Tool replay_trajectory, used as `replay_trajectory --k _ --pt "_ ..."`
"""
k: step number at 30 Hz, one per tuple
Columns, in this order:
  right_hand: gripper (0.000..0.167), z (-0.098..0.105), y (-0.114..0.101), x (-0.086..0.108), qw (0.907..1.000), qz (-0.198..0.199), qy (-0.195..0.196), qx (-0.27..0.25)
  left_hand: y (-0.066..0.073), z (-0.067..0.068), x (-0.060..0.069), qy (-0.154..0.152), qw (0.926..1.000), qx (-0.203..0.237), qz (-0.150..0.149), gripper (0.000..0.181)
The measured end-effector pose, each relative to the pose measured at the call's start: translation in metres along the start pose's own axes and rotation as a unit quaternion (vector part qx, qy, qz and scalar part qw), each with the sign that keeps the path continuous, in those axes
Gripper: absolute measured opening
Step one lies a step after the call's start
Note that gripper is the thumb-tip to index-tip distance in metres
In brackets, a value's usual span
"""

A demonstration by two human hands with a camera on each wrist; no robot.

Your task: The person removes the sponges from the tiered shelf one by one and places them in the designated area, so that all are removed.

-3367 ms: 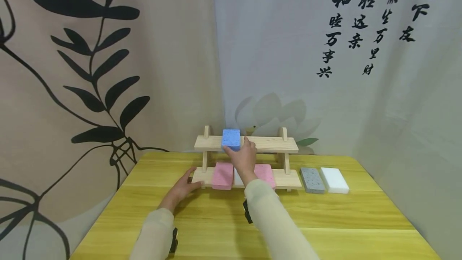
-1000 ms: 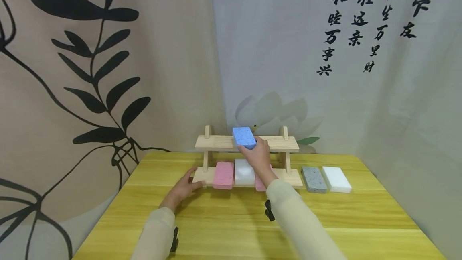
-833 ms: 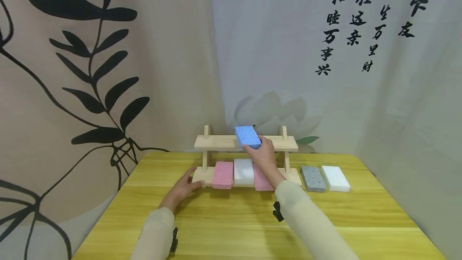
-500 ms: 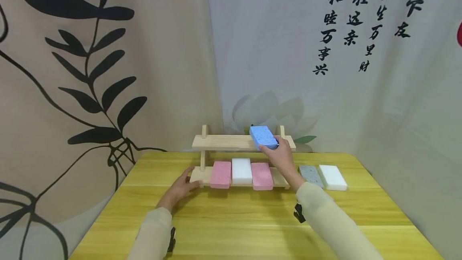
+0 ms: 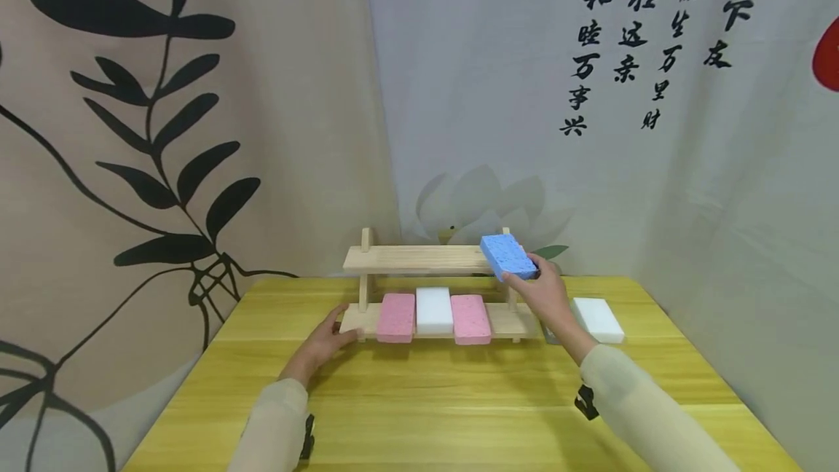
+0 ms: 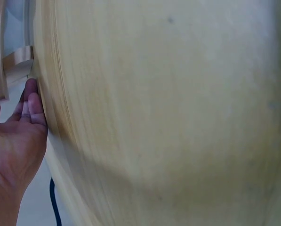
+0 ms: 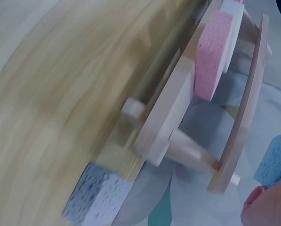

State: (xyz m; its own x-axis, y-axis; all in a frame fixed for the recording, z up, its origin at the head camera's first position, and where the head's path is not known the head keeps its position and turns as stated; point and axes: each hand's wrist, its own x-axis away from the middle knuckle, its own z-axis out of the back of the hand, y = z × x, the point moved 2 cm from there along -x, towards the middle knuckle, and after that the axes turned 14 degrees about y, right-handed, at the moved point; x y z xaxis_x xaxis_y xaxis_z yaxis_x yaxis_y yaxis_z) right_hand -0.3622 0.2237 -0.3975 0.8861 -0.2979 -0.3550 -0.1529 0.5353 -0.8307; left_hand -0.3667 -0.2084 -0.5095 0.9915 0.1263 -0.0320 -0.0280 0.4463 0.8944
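Pinched between my right hand's (image 5: 547, 301) thumb and fingers is a blue sponge (image 5: 507, 257), tilted in front of the right end of the two-tier wooden rack's upper shelf (image 5: 413, 259). Whether it touches the shelf I cannot tell. My left hand (image 5: 317, 349) grips the left end of the lower shelf (image 5: 514, 320), thumb at its front edge; the left wrist view shows the palm (image 6: 15, 146) beside the rack. On that lower shelf a white sponge (image 5: 434, 310) stands between two pink sponges, one left (image 5: 396, 317) and one right (image 5: 470, 319).
Right of the rack, a white block (image 5: 598, 320) lies on the yellow wooden table (image 5: 419, 399). A speckled grey sponge (image 7: 98, 194) sits beside it, mostly hidden by my right hand in the head view. A printed curtain (image 5: 301, 130) hangs behind the table.
My right hand has carried the blue sponge rightward along the upper shelf, from left of its middle to the right end, turning it aslant. The left hand stays at the lower shelf's left end.
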Motion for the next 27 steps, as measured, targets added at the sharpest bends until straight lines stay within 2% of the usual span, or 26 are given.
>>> replay_trajectory --k 12,18,27 --pt "0.092 0.047 0.027 -0.007 0.9998 0.003 0.018 0.007 -0.003 0.000 -0.004 -0.003 1.0000 -0.004 -0.004 0.084" --pt "0.089 0.067 0.039 -0.012 0.9991 0.010 0.039 0.011 -0.002 0.001 -0.004 0.000 1.0000 -0.008 0.002 0.083" --pt "0.088 0.095 0.059 -0.016 0.9984 0.007 0.049 0.028 -0.003 0.000 -0.004 0.001 1.0000 0.000 -0.003 0.081"
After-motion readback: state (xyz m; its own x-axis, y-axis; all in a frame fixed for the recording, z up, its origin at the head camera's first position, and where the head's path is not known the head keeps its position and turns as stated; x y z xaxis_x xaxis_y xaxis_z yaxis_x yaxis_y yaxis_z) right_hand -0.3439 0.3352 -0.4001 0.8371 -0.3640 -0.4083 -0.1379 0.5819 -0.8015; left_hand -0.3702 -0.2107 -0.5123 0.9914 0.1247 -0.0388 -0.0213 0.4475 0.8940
